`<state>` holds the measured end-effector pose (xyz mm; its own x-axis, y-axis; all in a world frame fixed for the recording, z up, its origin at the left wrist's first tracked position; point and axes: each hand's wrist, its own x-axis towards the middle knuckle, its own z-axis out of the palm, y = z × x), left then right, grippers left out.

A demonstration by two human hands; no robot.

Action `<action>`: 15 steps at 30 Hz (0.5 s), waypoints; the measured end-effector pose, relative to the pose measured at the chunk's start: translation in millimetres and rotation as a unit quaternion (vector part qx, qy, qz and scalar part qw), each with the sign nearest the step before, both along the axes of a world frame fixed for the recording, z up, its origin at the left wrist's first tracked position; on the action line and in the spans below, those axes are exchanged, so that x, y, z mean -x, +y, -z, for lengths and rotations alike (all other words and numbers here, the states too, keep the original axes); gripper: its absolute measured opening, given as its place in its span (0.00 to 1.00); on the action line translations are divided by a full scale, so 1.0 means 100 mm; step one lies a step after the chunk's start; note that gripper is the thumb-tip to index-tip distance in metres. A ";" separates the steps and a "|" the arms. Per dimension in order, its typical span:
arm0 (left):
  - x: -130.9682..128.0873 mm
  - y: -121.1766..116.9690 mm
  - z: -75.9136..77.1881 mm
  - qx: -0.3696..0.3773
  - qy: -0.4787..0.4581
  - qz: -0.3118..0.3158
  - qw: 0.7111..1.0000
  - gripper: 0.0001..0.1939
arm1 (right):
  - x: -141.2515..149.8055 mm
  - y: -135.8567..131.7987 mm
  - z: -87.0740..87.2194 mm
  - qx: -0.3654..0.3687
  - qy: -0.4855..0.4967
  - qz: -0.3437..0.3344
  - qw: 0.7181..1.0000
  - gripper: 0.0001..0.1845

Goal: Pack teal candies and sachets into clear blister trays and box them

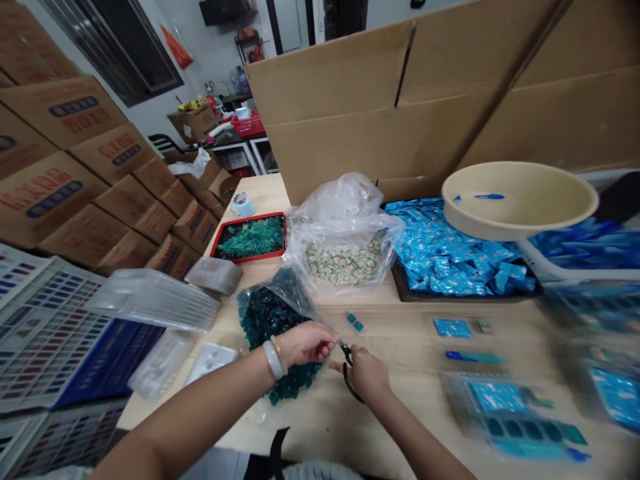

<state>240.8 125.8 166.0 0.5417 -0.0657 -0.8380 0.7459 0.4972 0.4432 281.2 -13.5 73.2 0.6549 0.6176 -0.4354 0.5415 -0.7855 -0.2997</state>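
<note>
Pinching one clear bag (274, 319) of dark teal pieces at its corner, the left hand (305, 345) grips it tightly; the right hand (364, 373) closes its grip around one pair of black-handled scissors (350, 381) at the bag's edge, above the bench (410, 407).

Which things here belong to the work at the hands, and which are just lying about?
At the hands: left hand; right hand; black-handled scissors; bag of dark teal pieces; small green pieces.

Lying about: red tray of green pieces; bag of beige packets; blue sachets; beige basin; cardboard boxes.
</note>
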 end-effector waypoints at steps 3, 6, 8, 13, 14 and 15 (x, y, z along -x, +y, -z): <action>0.07 0.01 0.04 0.005 -0.007 0.020 1.000 0.08 | -0.02 0.14 -0.02 -0.006 -0.056 -0.014 0.998 0.21; 0.11 0.07 0.04 -0.016 -0.002 0.049 0.999 0.10 | -0.03 0.31 -0.05 0.000 -0.023 -0.018 1.000 0.15; 0.11 0.12 0.02 -0.030 -0.004 0.064 0.997 0.10 | -0.05 0.40 -0.07 0.004 0.006 -0.018 1.000 0.13; 0.08 0.21 -0.05 -0.028 -0.021 0.096 0.995 0.11 | -0.08 0.51 -0.10 0.011 -0.010 -0.025 1.000 0.14; 0.07 0.23 -0.07 -0.031 -0.024 0.104 0.994 0.12 | -0.08 0.52 -0.10 0.011 -0.004 -0.022 1.000 0.14; 0.05 0.24 -0.09 -0.032 -0.028 0.110 0.993 0.12 | -0.08 0.54 -0.09 0.010 0.006 -0.019 1.000 0.14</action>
